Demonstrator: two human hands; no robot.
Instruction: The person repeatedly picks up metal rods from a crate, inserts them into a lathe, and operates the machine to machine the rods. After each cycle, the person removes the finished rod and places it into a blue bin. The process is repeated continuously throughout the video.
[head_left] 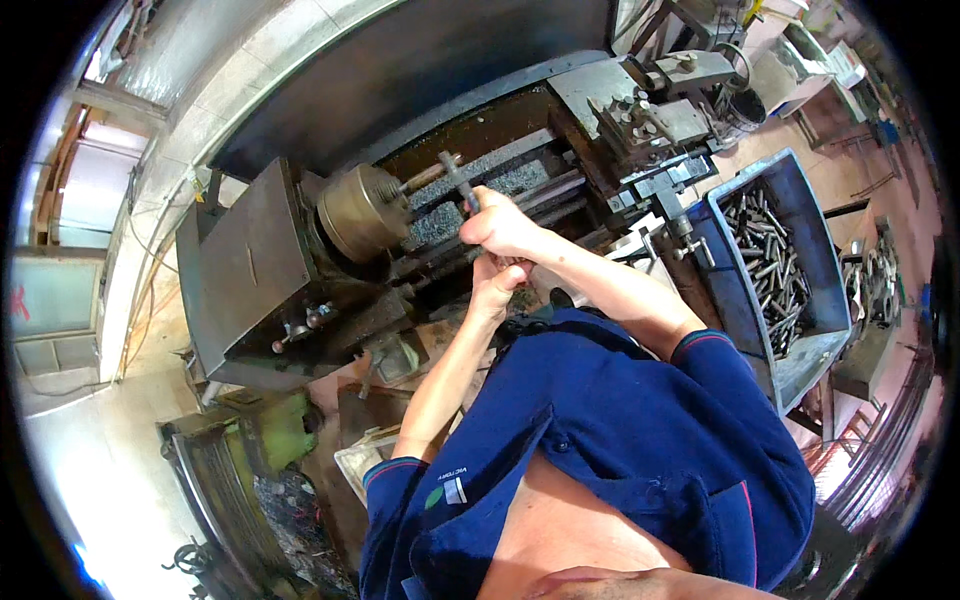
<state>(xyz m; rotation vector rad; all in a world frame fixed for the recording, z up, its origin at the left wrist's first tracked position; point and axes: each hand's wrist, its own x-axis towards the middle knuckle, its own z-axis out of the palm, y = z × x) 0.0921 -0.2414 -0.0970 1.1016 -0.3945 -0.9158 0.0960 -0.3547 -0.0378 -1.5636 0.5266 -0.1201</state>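
Observation:
My right hand (497,222) is closed around a short grey metal bar (458,178). Its far end reaches up to the tip of a brownish rod (425,178), which sticks out from the brassy, round lathe chuck (362,212). Whether bar and rod touch is hard to tell. Just below the right wrist, my left hand (494,284) has its fingers curled together; what they hold, if anything, is hidden. Under both hands runs the lathe bed (560,190), with grey metal chips (436,224) lying between its rails.
The headstock (245,270) with its levers (300,330) stands left. To the right are the carriage and tool post (660,185), then a blue crate (708,205) holding many metal pins. A dark splash guard (420,75) rises behind the bed. A green machine (285,430) sits at lower left.

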